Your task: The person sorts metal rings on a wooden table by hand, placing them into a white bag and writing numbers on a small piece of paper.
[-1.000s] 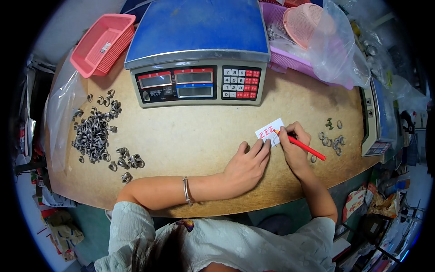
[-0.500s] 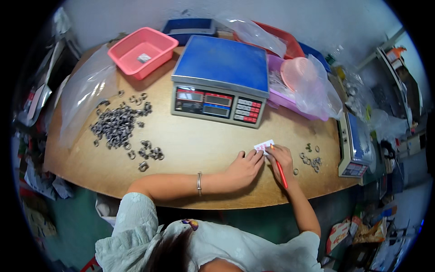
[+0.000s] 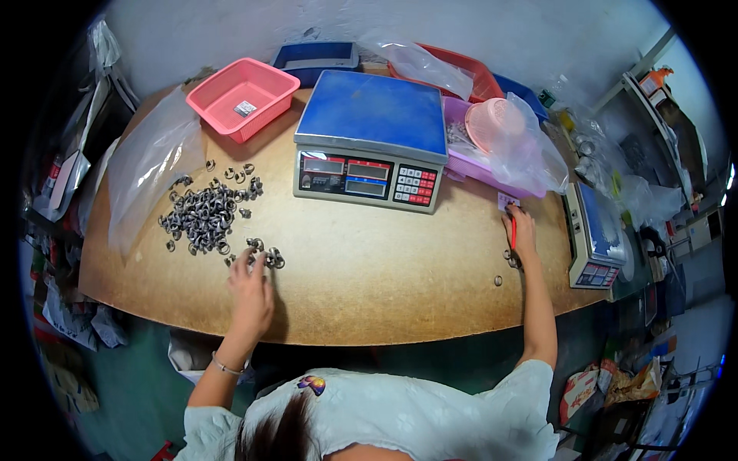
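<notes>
My left hand (image 3: pixel 251 298) is over a small cluster of grey metal rings (image 3: pixel 274 258), its fingers apart and the tips at the near side of the cluster. Beyond it lies a larger heap of the same rings (image 3: pixel 201 217). At the right of the table, my right hand (image 3: pixel 524 230) is closed on a red pen (image 3: pixel 513 233). Its fingertips are by a small white card (image 3: pixel 506 201) with pink print, which they partly cover. A few rings show beside that hand, and one loose ring (image 3: pixel 498 281) lies nearer to me.
A scale with a blue top (image 3: pixel 373 111) stands at the back middle, a smaller scale (image 3: pixel 596 230) at the right edge. Behind are a pink basket (image 3: pixel 244 96), a blue tray (image 3: pixel 315 58) and a purple basket (image 3: pixel 492 175) under plastic bags. A clear bag (image 3: pixel 150 169) lies left.
My left hand has gone from the card leftward to the small ring cluster and its fingers have spread. My right hand has moved right and away from me with the pen; the card has moved too.
</notes>
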`<state>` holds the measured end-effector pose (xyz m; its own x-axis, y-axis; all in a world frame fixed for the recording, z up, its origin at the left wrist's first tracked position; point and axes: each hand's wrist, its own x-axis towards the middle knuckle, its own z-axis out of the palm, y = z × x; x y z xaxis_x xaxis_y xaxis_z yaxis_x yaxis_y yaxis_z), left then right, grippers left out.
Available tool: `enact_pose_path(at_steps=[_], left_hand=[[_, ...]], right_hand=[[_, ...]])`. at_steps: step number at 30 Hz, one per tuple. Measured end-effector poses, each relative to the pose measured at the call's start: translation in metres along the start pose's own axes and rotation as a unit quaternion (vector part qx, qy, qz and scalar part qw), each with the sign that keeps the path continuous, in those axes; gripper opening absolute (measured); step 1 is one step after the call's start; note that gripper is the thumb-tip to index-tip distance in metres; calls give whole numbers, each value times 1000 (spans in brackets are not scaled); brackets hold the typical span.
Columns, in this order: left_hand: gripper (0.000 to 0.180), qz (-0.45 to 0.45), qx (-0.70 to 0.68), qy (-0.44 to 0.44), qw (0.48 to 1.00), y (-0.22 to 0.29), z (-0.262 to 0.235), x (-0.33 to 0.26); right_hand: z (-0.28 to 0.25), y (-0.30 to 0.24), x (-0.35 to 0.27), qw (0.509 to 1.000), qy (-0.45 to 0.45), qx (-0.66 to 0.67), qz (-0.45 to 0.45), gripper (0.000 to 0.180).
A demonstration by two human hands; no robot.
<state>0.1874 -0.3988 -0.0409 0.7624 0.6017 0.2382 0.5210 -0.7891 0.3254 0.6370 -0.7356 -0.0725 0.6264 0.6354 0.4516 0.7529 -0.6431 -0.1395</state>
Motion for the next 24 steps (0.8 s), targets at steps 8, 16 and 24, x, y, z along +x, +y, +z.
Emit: enact_pose_path(at_steps=[8, 16, 24], left_hand=[[44, -88, 10, 74, 993, -68, 0, -17], [42, -157, -8, 165, 974, -120, 0, 20], [42, -181, 53, 287, 939, -207, -16, 50]], right_hand=[[20, 39, 14, 998, 29, 57, -4, 26], [37, 126, -4, 959, -94, -220, 155, 34], [3, 11, 34, 911, -110, -342, 204, 32]])
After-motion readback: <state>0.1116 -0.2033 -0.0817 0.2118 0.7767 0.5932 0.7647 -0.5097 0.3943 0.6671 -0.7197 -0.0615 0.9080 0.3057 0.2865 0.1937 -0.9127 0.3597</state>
